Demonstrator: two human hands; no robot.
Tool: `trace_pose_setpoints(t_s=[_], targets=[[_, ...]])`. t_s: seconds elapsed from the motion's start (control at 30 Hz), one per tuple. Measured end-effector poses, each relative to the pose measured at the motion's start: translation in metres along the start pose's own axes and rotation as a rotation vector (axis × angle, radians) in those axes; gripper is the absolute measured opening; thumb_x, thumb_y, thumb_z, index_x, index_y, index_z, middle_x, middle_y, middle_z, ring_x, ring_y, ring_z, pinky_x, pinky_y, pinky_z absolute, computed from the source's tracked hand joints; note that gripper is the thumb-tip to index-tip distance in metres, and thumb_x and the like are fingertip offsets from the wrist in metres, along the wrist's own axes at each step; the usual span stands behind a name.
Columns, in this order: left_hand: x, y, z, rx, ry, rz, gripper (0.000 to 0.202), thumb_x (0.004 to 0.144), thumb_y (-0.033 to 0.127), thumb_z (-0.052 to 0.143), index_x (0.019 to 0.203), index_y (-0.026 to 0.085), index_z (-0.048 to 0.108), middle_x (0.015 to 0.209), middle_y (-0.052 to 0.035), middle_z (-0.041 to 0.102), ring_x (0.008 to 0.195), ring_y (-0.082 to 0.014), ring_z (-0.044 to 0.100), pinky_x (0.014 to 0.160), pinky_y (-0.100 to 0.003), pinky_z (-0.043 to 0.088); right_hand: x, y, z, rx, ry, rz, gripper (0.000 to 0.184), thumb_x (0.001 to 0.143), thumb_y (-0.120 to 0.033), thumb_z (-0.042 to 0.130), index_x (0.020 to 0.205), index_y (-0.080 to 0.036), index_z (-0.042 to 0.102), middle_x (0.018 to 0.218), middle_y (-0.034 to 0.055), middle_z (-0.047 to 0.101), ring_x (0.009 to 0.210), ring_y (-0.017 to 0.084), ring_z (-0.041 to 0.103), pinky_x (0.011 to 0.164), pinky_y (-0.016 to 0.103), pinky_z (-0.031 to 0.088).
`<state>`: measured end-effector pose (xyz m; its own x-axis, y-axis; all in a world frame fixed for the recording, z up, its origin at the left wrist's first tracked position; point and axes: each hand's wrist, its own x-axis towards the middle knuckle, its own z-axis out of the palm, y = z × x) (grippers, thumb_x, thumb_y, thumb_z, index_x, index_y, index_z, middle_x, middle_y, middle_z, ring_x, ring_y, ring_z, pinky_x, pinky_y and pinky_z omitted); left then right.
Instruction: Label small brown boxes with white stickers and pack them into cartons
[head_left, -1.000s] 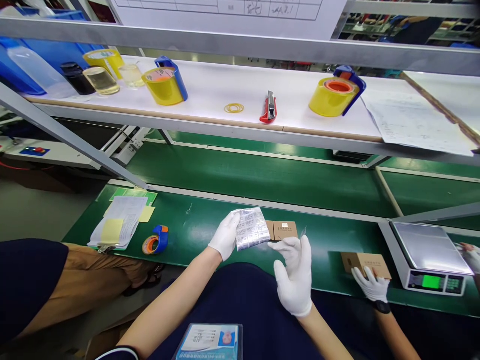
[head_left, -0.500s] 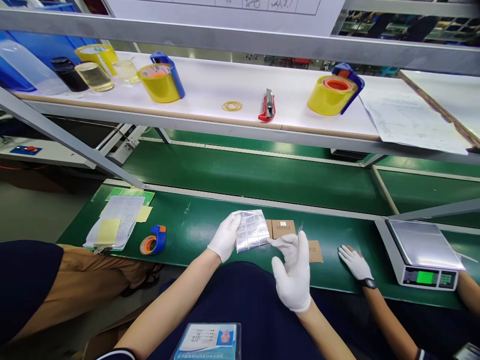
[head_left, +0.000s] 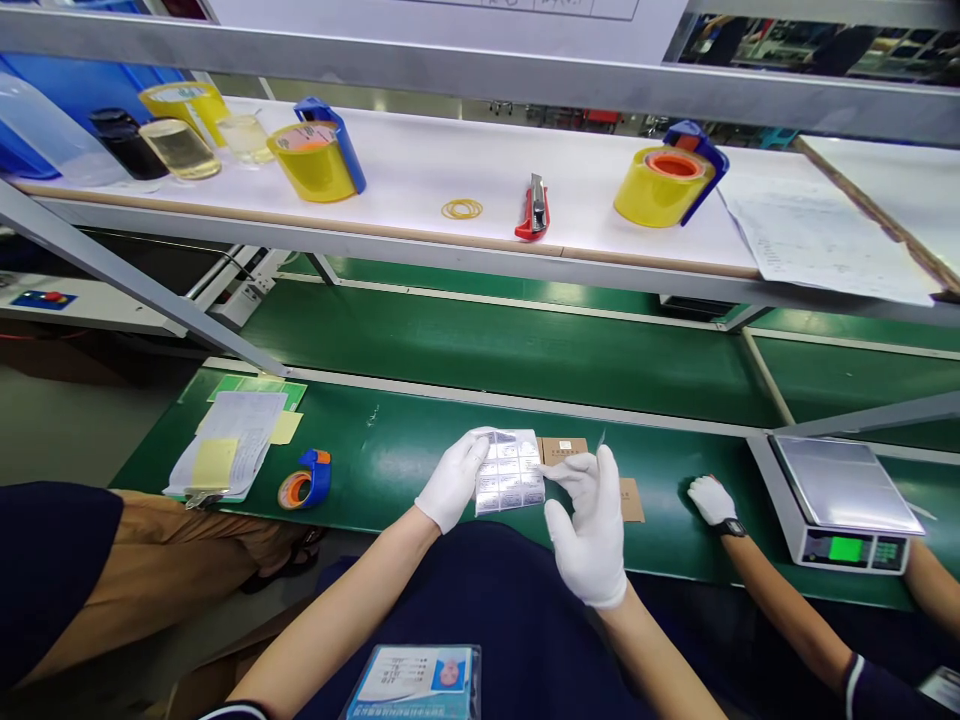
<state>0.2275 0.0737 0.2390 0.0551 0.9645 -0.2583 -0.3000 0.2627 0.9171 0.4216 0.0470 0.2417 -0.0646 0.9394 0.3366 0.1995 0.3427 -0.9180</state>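
My left hand (head_left: 452,482), in a white glove, pinches the left edge of a sheet of silver labels (head_left: 510,475) printed in rows. At the sheet's right edge is my right hand (head_left: 589,530), also gloved. Its thumb stands apart, and one finger reaches to the labels. A small thin, greyish piece (head_left: 602,438) shows at the raised fingertip; I cannot tell what it is or whether it sticks there. Behind the hands lie a brown cardboard box (head_left: 564,450) and another brown cardboard piece (head_left: 631,500), both partly hidden.
On the green bench, a tape dispenser (head_left: 307,482) and a clipboard with papers (head_left: 238,440) lie left. A co-worker's gloved hand (head_left: 711,500) and a scale (head_left: 847,490) are right. The shelf above holds a red cutter (head_left: 535,210), rubber bands (head_left: 462,209) and yellow tape rolls (head_left: 660,188).
The label sheet has turned flatter towards me and shifted slightly right and down with my left hand. The co-worker's hand has curled its fingers. My right hand barely moved.
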Motion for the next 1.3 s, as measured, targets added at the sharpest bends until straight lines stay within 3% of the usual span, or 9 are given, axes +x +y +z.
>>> trace_pose_setpoints(t_s=[0.1,0.33,0.47,0.7,0.9,1.3], targets=[[-0.001,0.001,0.000,0.005,-0.045,-0.020,0.040,0.104,0.049,0.052,0.125,0.018,0.064,0.134,-0.0138,0.071,0.124,-0.0305,0.068,0.109,-0.048,0.054,0.002,0.002,-0.002,-0.041,-0.018,0.015,0.082,0.095,-0.018,0.056,0.165,-0.033,0.016,0.130,0.0123,0.048,0.110,0.023,0.067,0.100,0.053,0.061],[-0.002,-0.003,0.002,0.096,-0.022,-0.014,0.037,0.102,0.047,0.055,0.122,0.018,0.068,0.128,-0.0116,0.074,0.122,-0.0307,0.068,0.106,-0.045,0.054,0.012,-0.002,-0.003,0.000,0.002,-0.021,0.078,0.097,-0.018,0.055,0.164,-0.035,0.020,0.126,0.0108,0.049,0.109,0.023,0.067,0.097,0.050,0.061],[-0.004,-0.003,0.002,0.124,-0.012,-0.001,0.034,0.102,0.046,0.055,0.120,0.020,0.070,0.126,-0.0098,0.075,0.120,-0.0309,0.069,0.106,-0.045,0.054,0.010,-0.002,-0.004,0.041,0.000,0.047,0.077,0.097,-0.020,0.056,0.164,-0.036,0.021,0.128,0.0102,0.048,0.109,0.022,0.067,0.100,0.050,0.060],[-0.005,-0.010,-0.003,0.121,-0.040,-0.055,0.038,0.103,0.047,0.054,0.121,0.017,0.070,0.131,-0.0123,0.073,0.124,-0.0304,0.067,0.109,-0.045,0.052,-0.006,0.006,-0.009,0.184,0.120,0.164,0.073,0.096,-0.027,0.061,0.161,-0.034,0.029,0.127,0.0099,0.051,0.107,0.023,0.067,0.104,0.054,0.058],[-0.003,-0.020,-0.009,0.161,-0.065,-0.042,0.040,0.101,0.050,0.056,0.120,0.018,0.072,0.131,-0.0125,0.073,0.127,-0.0317,0.066,0.113,-0.049,0.050,-0.013,0.006,-0.011,0.232,0.160,0.249,0.071,0.097,-0.028,0.062,0.161,-0.036,0.030,0.131,0.0089,0.052,0.108,0.022,0.069,0.103,0.049,0.059],[-0.004,-0.023,-0.008,0.118,-0.086,-0.057,0.040,0.100,0.049,0.058,0.120,0.017,0.072,0.128,-0.0130,0.074,0.123,-0.0320,0.068,0.111,-0.049,0.052,-0.012,0.004,-0.010,0.266,0.170,0.239,0.070,0.098,-0.029,0.063,0.160,-0.036,0.032,0.135,0.0099,0.053,0.107,0.022,0.069,0.101,0.049,0.060]])
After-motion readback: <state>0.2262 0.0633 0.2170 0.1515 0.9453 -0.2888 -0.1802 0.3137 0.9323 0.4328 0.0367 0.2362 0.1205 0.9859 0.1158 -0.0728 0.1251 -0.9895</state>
